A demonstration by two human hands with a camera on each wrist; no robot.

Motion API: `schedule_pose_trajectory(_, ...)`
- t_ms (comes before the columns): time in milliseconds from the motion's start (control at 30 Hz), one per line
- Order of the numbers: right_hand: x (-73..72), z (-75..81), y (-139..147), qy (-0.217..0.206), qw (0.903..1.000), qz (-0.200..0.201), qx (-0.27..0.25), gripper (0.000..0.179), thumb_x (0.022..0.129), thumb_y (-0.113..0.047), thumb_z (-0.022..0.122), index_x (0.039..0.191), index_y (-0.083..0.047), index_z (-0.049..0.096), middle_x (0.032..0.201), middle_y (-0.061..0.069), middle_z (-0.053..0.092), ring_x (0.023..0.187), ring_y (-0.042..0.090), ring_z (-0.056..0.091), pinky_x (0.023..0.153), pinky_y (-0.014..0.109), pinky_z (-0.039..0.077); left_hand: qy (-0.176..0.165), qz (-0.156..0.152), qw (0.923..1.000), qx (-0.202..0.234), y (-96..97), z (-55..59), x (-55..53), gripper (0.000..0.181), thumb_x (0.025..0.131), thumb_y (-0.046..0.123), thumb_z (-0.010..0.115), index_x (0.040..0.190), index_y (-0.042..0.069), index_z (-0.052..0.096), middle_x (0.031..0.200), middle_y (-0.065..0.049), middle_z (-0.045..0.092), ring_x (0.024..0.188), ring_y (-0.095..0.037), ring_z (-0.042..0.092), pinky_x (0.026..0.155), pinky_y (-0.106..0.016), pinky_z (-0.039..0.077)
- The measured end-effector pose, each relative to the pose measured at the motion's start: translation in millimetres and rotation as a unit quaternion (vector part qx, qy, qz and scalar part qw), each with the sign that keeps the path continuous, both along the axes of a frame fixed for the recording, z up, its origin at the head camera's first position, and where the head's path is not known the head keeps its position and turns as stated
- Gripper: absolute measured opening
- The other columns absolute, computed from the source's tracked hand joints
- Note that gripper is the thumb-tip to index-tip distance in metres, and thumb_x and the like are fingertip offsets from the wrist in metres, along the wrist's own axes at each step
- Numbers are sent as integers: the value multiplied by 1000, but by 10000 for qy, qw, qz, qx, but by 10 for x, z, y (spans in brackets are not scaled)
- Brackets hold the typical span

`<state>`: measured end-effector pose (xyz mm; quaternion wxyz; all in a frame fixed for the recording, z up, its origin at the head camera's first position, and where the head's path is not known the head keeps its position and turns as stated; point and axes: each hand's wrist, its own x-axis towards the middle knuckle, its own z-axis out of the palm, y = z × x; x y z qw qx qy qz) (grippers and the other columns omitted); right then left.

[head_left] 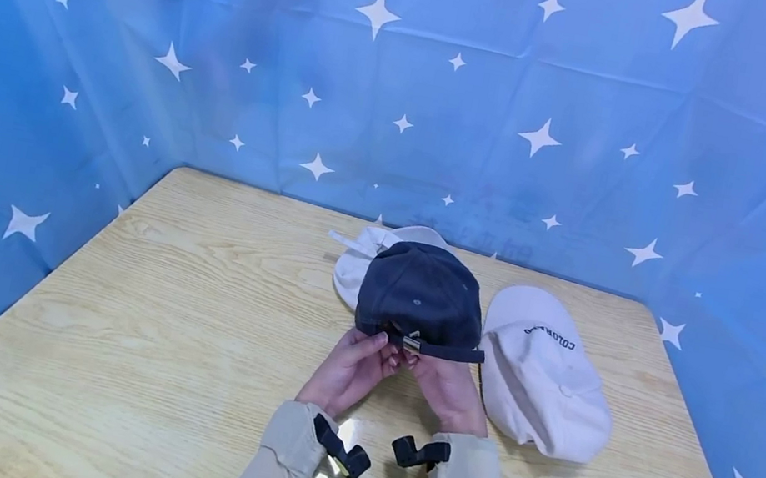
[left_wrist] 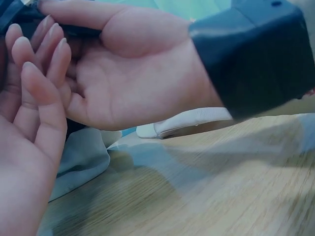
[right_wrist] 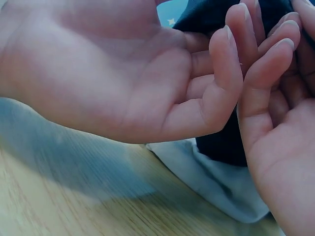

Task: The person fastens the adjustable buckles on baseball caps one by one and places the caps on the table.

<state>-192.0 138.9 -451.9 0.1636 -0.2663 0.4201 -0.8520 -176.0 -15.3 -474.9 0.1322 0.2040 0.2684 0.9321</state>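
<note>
A dark navy baseball cap (head_left: 423,292) is held above the table with its back strap (head_left: 448,352) towards me. My left hand (head_left: 347,370) pinches the strap's left part between thumb and fingers, beside the small metal buckle (head_left: 412,344). My right hand (head_left: 452,393) grips under the strap from the right; its thumb is hidden. In the right wrist view the curled fingers of the right hand (right_wrist: 142,83) meet those of the left hand (right_wrist: 285,147) below the cap. The left wrist view shows the left hand (left_wrist: 133,73) with its thumb along the dark strap.
Behind the navy cap lies a white cap (head_left: 350,272), partly covered by it, its strap sticking out left. To the right a second white cap (head_left: 550,377) with dark lettering rests close to my right hand. A blue star-patterned curtain (head_left: 409,83) borders the wooden table (head_left: 149,318).
</note>
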Motion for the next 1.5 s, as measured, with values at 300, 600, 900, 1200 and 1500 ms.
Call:
schedule_pose_trajectory(300, 1, -8, -1, -10, 10000, 14, 16, 37, 90, 11, 33, 86, -10, 63, 80, 0, 57, 74, 12, 52, 70, 22, 43, 54, 167, 9998, 92, -5, 7, -2, 11, 87, 7, 54, 86, 9, 65, 79, -1, 62, 75, -13, 55, 71, -26, 44)
schedule_pose_trajectory(600, -14, -7, -22, 54, 9995, -282, -146, 26, 90, 4, 44, 88, -13, 64, 81, -2, 59, 73, 11, 53, 71, 22, 44, 6, 305, 9995, -29, -1, 16, 5, 16, 88, 6, 53, 82, 8, 68, 76, 0, 63, 74, -12, 56, 71, -25, 44)
schedule_pose_trajectory(900, -10, 4, -73, -39, 9966, -815, 137, 13, 84, -1, 57, 90, -11, 64, 83, -1, 59, 71, 10, 54, 66, 21, 44, -32, 491, 9986, -207, 12, 25, 3, 15, 87, 2, 52, 84, 6, 66, 78, -2, 63, 74, -13, 57, 70, -24, 45)
schedule_pose_trajectory(1200, -5, 48, -82, 62, 9975, -603, 375, 13, 85, 2, 54, 85, -7, 63, 76, 1, 59, 66, 11, 53, 60, 20, 44, -111, 871, 9956, -336, 16, 34, -5, 10, 85, 3, 56, 83, 6, 64, 76, -1, 63, 70, -12, 57, 66, -23, 45)
schedule_pose_trajectory(1500, 25, 76, -32, 214, 9974, -139, 670, 17, 86, 2, 54, 98, -7, 63, 91, 3, 63, 80, 14, 57, 73, 26, 47, -180, 1032, 9941, -281, 8, 45, -12, 10, 85, 4, 56, 81, 6, 65, 77, -1, 63, 70, -10, 57, 66, -22, 46)
